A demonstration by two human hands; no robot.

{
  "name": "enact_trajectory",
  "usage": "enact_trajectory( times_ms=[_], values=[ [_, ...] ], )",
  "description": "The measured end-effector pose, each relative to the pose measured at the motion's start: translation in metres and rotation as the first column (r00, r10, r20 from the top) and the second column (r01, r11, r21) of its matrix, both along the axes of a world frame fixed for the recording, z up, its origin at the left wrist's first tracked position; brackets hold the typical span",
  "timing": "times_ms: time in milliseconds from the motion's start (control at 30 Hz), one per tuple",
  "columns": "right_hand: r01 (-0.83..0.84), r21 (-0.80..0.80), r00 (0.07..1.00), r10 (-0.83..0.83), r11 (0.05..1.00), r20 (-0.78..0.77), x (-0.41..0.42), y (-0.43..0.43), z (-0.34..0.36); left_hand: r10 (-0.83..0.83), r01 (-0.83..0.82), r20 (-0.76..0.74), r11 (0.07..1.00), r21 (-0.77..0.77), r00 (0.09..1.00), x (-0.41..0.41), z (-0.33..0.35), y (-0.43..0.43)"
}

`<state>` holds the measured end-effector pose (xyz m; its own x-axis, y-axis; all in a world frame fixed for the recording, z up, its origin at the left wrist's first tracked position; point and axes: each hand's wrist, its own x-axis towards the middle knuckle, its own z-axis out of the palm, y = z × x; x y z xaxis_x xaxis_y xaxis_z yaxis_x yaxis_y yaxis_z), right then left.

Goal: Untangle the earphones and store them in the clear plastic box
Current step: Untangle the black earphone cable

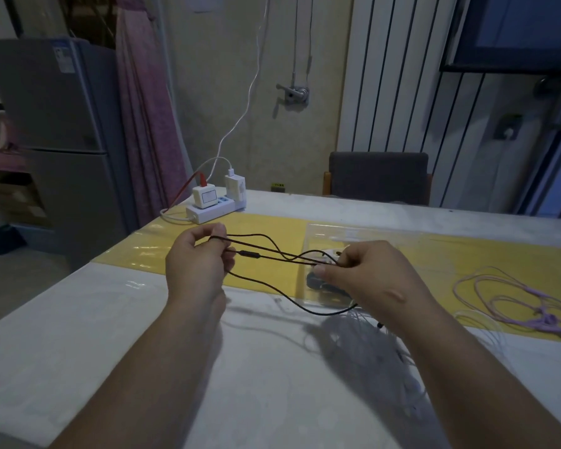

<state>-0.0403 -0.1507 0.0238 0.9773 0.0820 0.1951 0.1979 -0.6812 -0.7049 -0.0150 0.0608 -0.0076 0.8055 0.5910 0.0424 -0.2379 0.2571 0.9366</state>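
Dim room, white table (110, 319) with a yellow strip. Black earphones (272, 257) are stretched left to right across mid-frame, off the table. Left hand (196, 264) pinches the looped end. Right hand (370, 273) pinches the other end, right in front of the clear plastic box (318, 234), so I'd guess it's nearer for the drop-in.

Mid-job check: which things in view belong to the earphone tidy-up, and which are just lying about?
Job: black earphones, held between left hand and right hand; clear plastic box; pink earphones and pale tangled cords, probably next.
Lying about: power strip with chargers; chair; fridge.
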Motion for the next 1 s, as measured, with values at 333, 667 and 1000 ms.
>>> enact_trajectory(
  times_ms=[333,667,1000],
  values=[
    [0.012,0.121,0.999,-0.017,0.993,0.04,-0.006,0.003,0.01,-0.165,0.161,-0.033,0.981,-0.105,0.986,0.0,0.005,-0.001],
    [0.02,0.187,0.99,0.007,0.982,-0.14,-0.004,-0.001,0.01,-0.027,0.027,0.011,0.999,0.04,1.0,-0.005,0.006,0.0],
    [0.016,0.16,0.996,-0.001,0.987,-0.093,-0.006,-0.005,0.013,0.124,-0.15,0.123,0.961,0.231,0.985,-0.006,0.005,-0.001]
  ],
)
